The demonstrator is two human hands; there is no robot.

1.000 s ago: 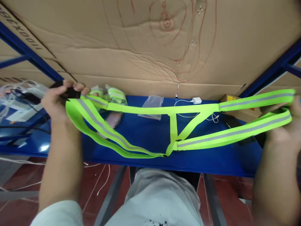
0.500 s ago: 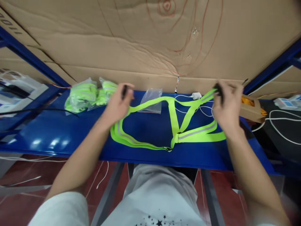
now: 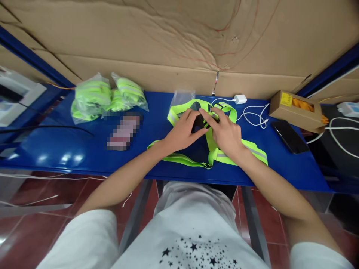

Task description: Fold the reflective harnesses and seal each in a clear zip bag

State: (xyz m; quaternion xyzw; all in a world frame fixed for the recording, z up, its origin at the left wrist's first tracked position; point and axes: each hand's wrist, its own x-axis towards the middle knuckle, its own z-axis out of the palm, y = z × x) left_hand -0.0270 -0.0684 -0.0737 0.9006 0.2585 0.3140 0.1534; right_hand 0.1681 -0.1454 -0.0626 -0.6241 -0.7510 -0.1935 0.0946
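Note:
A neon-yellow reflective vest (image 3: 211, 144) of elastic straps with grey stripes lies loosely spread on the blue table. My left hand (image 3: 183, 129) and my right hand (image 3: 226, 130) meet over its upper part, fingers curled around black end pieces (image 3: 198, 123) of the straps. Fingers partly cover these pieces, so whether they are joined cannot be seen. Lower loops of the vest rest on the tabletop under my wrists. Behind my left hand, a clear plastic bag (image 3: 182, 98) is partly covered by a strap.
Bagged yellow vests (image 3: 94, 93) lie at the back left of the blue table (image 3: 50, 144), near a pixelated flat item (image 3: 125, 132). On the right are a black phone (image 3: 290, 136), a cardboard box (image 3: 297, 110) with orange contents, and a white charger (image 3: 240, 99) with its cable.
Both hands have moved inward from the vest's two sides and now meet, bringing the black ends together. The upper straps have gathered toward the middle.

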